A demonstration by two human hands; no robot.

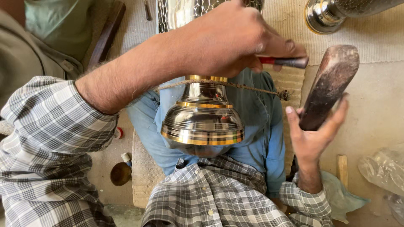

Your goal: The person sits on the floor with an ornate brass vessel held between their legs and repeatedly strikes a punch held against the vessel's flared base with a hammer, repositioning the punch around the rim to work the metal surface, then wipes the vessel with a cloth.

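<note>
At the far left lies one dark wooden handle (106, 35), slanting on the woven beige mat (378, 40). Lower left, by the person's checked sleeve, sit two small things on the floor: a red-and-white cap-shaped piece (119, 133) and a round brown wooden knob with a pale tip (121, 171); what they belong to cannot be told.

The left hand (229, 40) reaches across from the left, fingers curled tight around one slim tool with a red and dark metal shaft (284, 62), whose tip points right. Directly beneath that hand stands the shiny silver-and-gold banded metal vessel (203, 117), its flared, ringed foot turned toward the camera and resting over the person's blue-trousered lap. One rough twine cord (235, 85) runs across the vessel's neck, ending in a knot at the right. The vessel's upper body, with a netlike engraved pattern, shows above the hand.

To the right, the right hand (313, 136) is partly open, thumb and fingers wrapped loosely around the lower end of one worn dark wooden mallet (330, 86), held upright and apart from the vessel.

At top right lies a second polished metal vessel (336, 12). Bottom right holds one short pale wooden stick (342, 169), one light green cloth (343, 197) and one crumpled clear plastic bag (385, 168), unlabelled.
</note>
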